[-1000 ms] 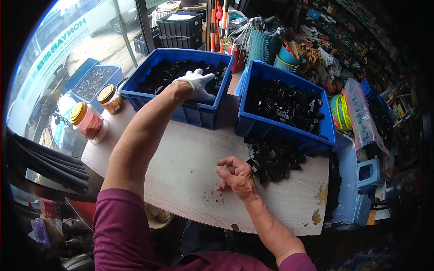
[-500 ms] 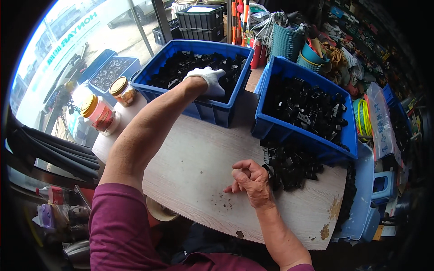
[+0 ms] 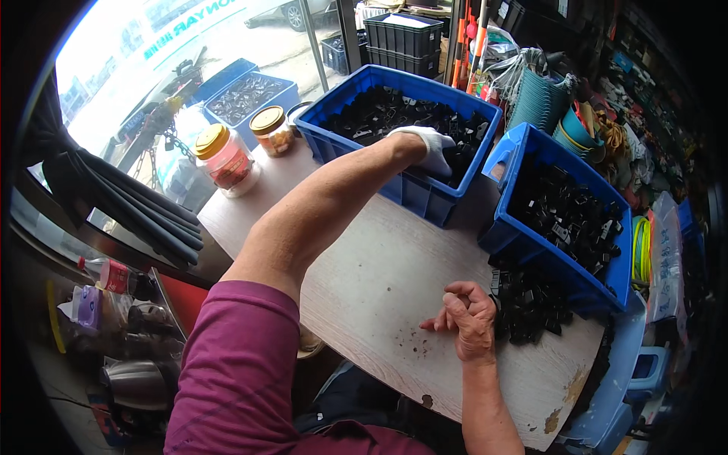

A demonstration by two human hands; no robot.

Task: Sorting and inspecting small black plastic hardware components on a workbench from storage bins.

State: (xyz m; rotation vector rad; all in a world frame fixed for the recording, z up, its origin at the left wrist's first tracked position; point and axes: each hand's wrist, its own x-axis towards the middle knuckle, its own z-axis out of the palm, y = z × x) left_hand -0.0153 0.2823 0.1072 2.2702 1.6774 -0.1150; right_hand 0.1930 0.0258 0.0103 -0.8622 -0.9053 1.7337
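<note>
While black pieces (image 3: 532, 305) fill both bins (image 3: 429, 199) and heap the tabletop (image 3: 364, 288), much seems left; I can't tell whether your left hand (image 3: 435, 150) grips; your right hand (image 3: 473, 324) is half-open.

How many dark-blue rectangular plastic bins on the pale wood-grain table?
2: the left bin, with the white-gloved left hand in it; the right bin, just behind a loose heap of black plastic parts.

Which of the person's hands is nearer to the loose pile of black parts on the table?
Right. The right hand is close beside the pile, at its left edge; the gloved left hand is farther off, inside the left blue bin.
</note>
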